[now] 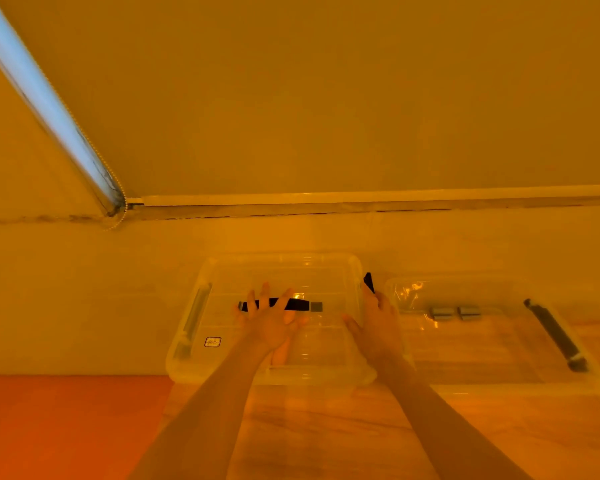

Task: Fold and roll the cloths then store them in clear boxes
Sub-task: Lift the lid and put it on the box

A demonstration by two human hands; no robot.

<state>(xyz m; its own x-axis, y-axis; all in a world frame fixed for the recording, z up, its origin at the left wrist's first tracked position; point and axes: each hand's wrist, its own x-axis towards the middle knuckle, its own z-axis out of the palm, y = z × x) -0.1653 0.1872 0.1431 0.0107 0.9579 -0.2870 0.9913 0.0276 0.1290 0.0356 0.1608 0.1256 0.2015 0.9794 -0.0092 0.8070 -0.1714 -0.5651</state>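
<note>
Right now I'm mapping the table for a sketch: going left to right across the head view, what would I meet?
Orange mat → left clear box → left hand → right hand → right clear box → its dark handle.

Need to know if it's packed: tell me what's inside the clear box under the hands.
No cloths show through the clear box. The left hand rests flat on its lid, the right hand grips its right edge; they cover some of the inside.
</note>
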